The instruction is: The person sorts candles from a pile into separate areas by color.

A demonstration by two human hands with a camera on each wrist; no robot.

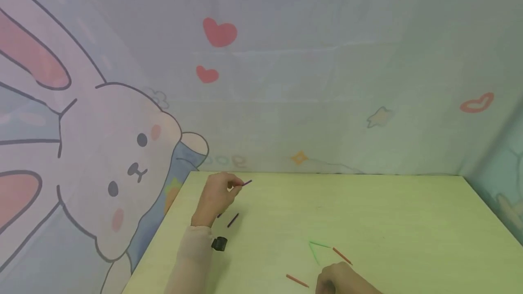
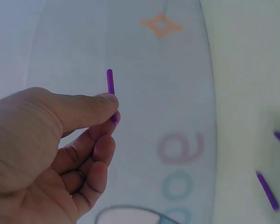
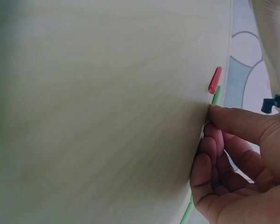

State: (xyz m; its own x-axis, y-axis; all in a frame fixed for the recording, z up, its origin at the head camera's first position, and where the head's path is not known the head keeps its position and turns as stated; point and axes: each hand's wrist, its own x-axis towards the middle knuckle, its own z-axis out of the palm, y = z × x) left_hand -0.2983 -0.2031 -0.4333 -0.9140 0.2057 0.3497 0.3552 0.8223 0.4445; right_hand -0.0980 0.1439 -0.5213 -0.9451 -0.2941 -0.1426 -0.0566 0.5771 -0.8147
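Note:
My left hand [image 1: 216, 198] is raised over the table's far left part. It pinches a short purple stick [image 2: 110, 84] between thumb and fingers. Two more purple sticks, one the dark purple stick [image 1: 233, 220], lie on the table below that hand. At the front edge of the head view my right hand [image 1: 345, 278] is low at the tabletop, fingers curled. In the right wrist view its thumb and fingers pinch a green stick [image 3: 216, 95], mostly hidden. Two green sticks [image 1: 313, 253] meet in a V beyond it. A red stick [image 1: 342, 256] and an orange-red stick [image 1: 297, 280] lie nearby.
A pale yellow-green table [image 1: 388, 212] fills the lower view. Behind it hangs a printed backdrop [image 1: 286, 103] with a rabbit, hearts and stars. A black device [image 1: 219, 243] is at the left wrist.

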